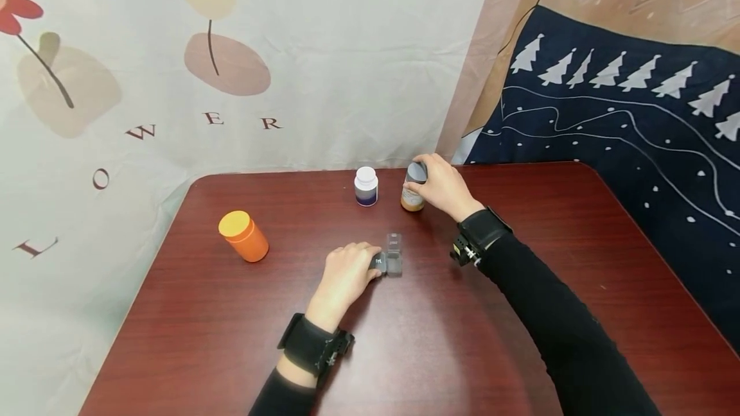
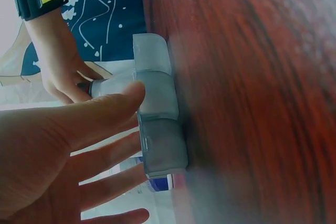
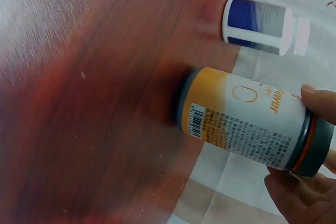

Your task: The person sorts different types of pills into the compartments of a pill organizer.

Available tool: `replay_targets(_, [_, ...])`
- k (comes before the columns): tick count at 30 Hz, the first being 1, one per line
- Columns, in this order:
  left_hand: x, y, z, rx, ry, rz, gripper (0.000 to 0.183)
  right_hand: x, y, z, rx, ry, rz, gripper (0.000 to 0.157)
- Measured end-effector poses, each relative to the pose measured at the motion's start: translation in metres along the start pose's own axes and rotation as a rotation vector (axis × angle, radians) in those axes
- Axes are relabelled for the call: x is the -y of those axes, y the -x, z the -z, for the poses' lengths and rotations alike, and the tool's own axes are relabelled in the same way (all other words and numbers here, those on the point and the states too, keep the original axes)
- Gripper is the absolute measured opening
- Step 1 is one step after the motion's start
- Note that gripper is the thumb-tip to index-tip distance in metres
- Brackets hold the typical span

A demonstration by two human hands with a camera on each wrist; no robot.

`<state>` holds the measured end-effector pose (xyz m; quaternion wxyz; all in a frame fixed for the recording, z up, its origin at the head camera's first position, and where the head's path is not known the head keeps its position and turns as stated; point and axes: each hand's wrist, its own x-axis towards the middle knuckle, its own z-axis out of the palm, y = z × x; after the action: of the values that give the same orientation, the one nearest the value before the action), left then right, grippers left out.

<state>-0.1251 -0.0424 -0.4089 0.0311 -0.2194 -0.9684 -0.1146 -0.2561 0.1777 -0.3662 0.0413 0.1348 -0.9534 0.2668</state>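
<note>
My left hand (image 1: 347,275) pinches a small grey translucent pill organizer (image 1: 394,264) on the table. In the left wrist view the thumb lies on the near side of the pill organizer (image 2: 160,95), and the other fingers extend behind it. Farther back, my right hand (image 1: 446,190) grips a vitamin bottle (image 1: 412,201) around its dark cap. The right wrist view shows this vitamin bottle (image 3: 239,116) with a white and orange label, a large C and a barcode. The cap appears to be on. Its base is at the tabletop; whether it touches cannot be told.
A white pill bottle (image 1: 366,188) with a purple-blue label stands left of the vitamin bottle. At the table's left is an orange bottle (image 1: 250,241) with a yellow lid. A printed cloth (image 1: 358,69) hangs behind the reddish-brown table (image 1: 520,313).
</note>
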Motion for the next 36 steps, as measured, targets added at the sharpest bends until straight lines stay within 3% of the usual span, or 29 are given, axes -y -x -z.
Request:
replay_targets(11, [-0.001,0.008,-0.002,-0.022,0.043,0.005,0.045,0.008,0.053,-0.008,-0.179,0.047,0.086,0.058])
replay_targets(20, [0.002,0.021,0.007,-0.090,0.039,-0.014,0.048,0.018,0.118,-0.007,-0.215,0.035,0.113,0.057])
replay_targets(30, [-0.006,0.054,0.015,-0.054,0.264,-0.027,0.050,0.040,0.163,-0.010,-0.235,0.080,0.253,0.059])
replay_targets(36, [-0.013,0.062,0.015,-0.092,0.466,0.005,0.061,0.058,0.175,-0.021,-0.215,0.074,0.341,0.062])
